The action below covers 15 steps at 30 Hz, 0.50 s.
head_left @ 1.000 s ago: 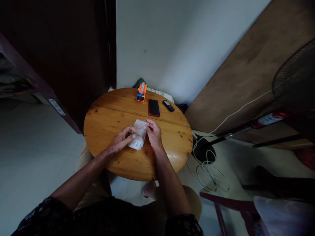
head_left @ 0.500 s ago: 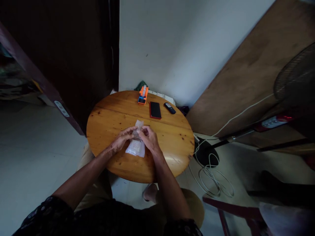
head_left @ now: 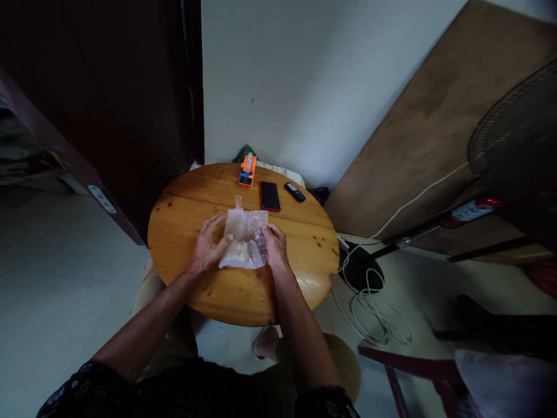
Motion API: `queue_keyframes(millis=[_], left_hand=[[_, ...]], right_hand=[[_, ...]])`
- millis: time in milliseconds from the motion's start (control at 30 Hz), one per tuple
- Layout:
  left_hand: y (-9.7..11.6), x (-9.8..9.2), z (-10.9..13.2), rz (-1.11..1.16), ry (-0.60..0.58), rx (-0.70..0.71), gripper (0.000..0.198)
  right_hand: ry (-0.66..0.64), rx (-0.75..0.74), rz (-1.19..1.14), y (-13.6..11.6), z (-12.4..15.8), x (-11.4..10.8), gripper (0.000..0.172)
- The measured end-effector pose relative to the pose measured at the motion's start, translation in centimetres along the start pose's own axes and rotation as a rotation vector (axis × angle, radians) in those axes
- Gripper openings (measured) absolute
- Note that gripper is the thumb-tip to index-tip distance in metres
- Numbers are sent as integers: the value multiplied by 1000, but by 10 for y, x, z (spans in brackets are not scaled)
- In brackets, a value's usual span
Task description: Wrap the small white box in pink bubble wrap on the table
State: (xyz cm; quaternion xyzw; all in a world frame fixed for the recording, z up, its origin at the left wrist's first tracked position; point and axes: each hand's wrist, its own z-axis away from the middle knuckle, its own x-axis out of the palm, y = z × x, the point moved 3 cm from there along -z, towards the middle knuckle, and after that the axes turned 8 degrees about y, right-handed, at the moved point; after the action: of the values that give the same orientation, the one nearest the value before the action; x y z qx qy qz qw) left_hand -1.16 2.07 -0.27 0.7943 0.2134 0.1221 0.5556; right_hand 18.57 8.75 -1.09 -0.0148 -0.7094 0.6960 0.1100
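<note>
Since half a second ago, the bubble wrap point(head_left: 250, 220) has gone from a narrow, bunched strip between the fingers to a wider sheet spread on the table point(head_left: 300, 249). Both hands have moved apart, one to each side of it. The left hand point(head_left: 209, 244) has its fingers loosely spread, their tips pointing away from the body, with the thumb reaching across to the left edge of the wrap; whether it presses down there, I cannot tell. The right hand point(head_left: 275, 244) pinches the right edge between thumb and fingers. So the wrap lies between the two sets of fingers, its far edge reaching a little beyond the right fingertips and its near edge about level with the wrists. Something pale shows in the near part, between the two hands, too blurred to make out. From the far left corner, ahead of the left thumb, a clear strip point(head_left: 238, 201) sticks out. Straight beyond the right fingers lies a phone point(head_left: 270, 196) with a red edge. Farther off and to their right is a small black handset point(head_left: 295, 191); farther off and to their left stands an orange and blue tape dispenser point(head_left: 246, 176).
</note>
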Motion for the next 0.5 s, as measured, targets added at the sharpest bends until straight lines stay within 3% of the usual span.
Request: queue_keyframes(millis=[100,233,500], left_hand=[[4,1,7,-200,-63,128,51],[-6,4,10,-189,-118,40,23],[-35,-12,-11,166,287,-313,25]], right_hand=[[23,-54,10,-2,1,1,29],[31,-83,67,-4,-2,-2,28],[227,-205,352,4,-26,-27,32]])
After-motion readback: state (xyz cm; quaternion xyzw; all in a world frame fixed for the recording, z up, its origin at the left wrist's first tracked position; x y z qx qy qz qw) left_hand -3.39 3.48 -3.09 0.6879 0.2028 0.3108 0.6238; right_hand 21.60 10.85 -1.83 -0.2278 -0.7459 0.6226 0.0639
